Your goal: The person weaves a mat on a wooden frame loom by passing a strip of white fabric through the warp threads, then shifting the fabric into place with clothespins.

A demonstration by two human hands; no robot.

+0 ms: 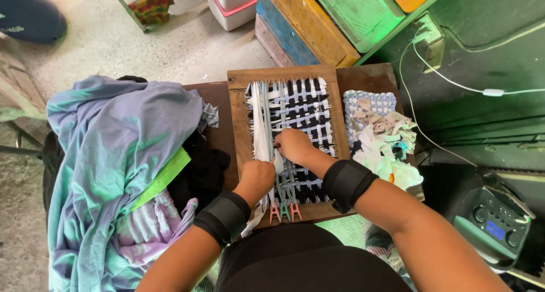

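Note:
A wooden weaving frame [238, 121] lies on a dark table in front of me, strung with black and white cloth strips [301, 107] in a woven grid. My left hand [256, 177] rests fisted at the frame's lower left, closed on pale strips. My right hand [293, 144] presses on the weave at the middle, fingers pinching a white strip [278, 161]. Both wrists wear black bands. Three small clothespins [285, 212] clip the strips at the frame's near edge.
A heap of lilac and green cloth [113, 155] fills the left. Cloth scraps and a small woven mat [374, 127] lie to the right. A small radio [494, 224] sits at the lower right, with painted crates [318, 25] beyond the table.

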